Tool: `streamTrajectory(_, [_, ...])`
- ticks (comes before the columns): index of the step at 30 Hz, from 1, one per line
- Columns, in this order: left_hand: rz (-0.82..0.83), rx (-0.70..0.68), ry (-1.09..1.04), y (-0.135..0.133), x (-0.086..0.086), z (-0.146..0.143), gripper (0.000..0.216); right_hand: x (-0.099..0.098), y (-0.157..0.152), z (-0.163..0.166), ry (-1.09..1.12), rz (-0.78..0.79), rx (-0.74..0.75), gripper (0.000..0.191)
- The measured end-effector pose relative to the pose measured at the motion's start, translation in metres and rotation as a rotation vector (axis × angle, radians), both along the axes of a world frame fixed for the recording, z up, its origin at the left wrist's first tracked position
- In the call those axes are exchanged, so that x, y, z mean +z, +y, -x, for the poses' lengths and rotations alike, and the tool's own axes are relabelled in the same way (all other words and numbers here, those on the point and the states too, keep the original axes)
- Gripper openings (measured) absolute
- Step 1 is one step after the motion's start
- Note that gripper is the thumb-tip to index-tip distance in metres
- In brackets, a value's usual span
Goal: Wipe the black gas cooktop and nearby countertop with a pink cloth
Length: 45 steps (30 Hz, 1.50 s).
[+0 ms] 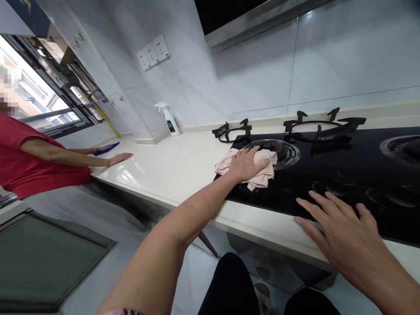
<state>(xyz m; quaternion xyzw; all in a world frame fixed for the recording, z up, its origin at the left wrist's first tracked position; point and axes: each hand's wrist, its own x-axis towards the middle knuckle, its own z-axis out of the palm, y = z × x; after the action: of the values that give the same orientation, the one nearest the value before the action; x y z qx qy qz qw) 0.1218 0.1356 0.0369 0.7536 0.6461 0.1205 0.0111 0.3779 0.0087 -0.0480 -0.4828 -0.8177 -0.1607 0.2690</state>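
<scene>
My left hand (244, 166) lies with its palm pressed on a pale pink cloth (265, 177), fingers over the crumpled fabric. The cloth rests on the left end of the black gas stove (288, 188), partly covering the left burner (287, 153). Spread fingers mark my right hand (341, 232), which is held at the stove's front edge with nothing in it; whether it touches the surface I cannot tell.
Two black pan supports (323, 131) (232, 133) stand at the back, off the burners. A white spray bottle (170, 122) is by the wall. At left, a person in red (49, 153) leans over the white counter (157, 166) with a blue cloth (106, 148). A range hood (243, 30) hangs above.
</scene>
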Motion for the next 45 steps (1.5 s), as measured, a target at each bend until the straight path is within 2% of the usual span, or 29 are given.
streamTrajectory(5, [0.055,0.006,0.039,-0.028,0.003,-0.002,0.082,0.004,-0.006,0.003,0.003,0.017,-0.031,0.064])
streamTrajectory(14, [0.104,-0.148,0.021,-0.115,0.006,0.014,0.083,-0.004,0.003,-0.001,0.045,0.063,-0.056,0.071])
streamTrajectory(18, [0.117,-0.183,0.011,-0.131,0.005,0.028,0.084,-0.002,0.002,-0.003,0.038,0.083,-0.049,0.073])
streamTrajectory(21, [0.142,-0.167,0.013,-0.126,0.007,0.034,0.086,-0.001,0.001,-0.003,0.042,0.081,-0.039,0.074])
streamTrajectory(24, [0.161,-0.094,0.035,-0.111,0.010,0.034,0.086,-0.002,0.001,-0.002,0.066,0.059,-0.033,0.076])
streamTrajectory(31, [0.108,0.058,0.066,-0.063,0.005,0.032,0.084,-0.010,0.003,-0.006,0.037,0.015,-0.018,0.078])
streamTrajectory(35, [0.077,0.129,0.062,-0.033,0.001,0.030,0.082,-0.005,-0.002,-0.002,0.041,-0.019,-0.007,0.076])
streamTrajectory(40, [0.046,0.159,0.073,-0.004,0.000,0.030,0.081,0.005,-0.008,0.002,0.036,-0.051,0.001,0.070])
streamTrajectory(45, [0.052,0.128,0.061,0.012,0.003,0.036,0.080,0.000,-0.004,-0.006,-0.042,-0.053,0.066,0.062])
